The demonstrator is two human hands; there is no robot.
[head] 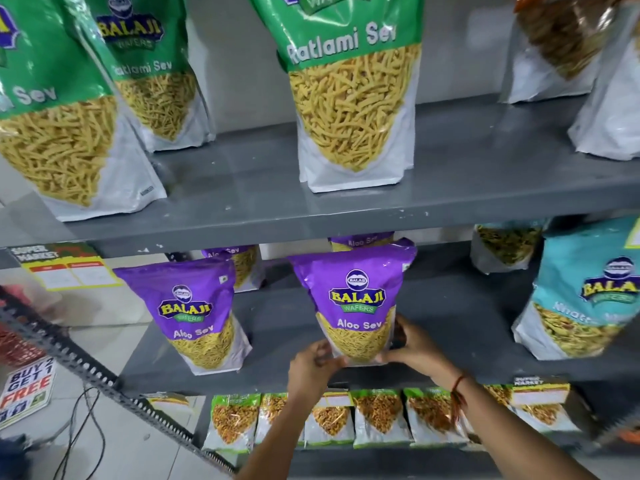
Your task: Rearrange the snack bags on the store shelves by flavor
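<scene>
Both hands grip one purple Aloo Sev bag [356,299] at its bottom corners: the left hand [313,367] pinches the lower left corner, the right hand [410,344] wraps the lower right edge, fingers closed on the pack. The bag stands upright near the front edge of the middle shelf [284,327], about midway along it. A red thread [458,386] circles the right wrist.

Just to its left, apart from it, a second Aloo Sev bag [199,313] stands at the front edge, and two more purple packs [239,263] sit behind toward the shelf's back. At the right end of the same shelf stands a teal bag [585,299], with a clear-fronted pack [505,245] behind it.

On the upper shelf [467,174], green Ratlami Sev bags stand upright: one [353,95] above the held pack, two more [69,109] toward the left end. Along the lower shelf, a row of small green-topped packs [377,417] runs side by side, touching. Left of the shelves, a "Buy 2 Get 1 Free" sign [27,386] lies on the floor.
</scene>
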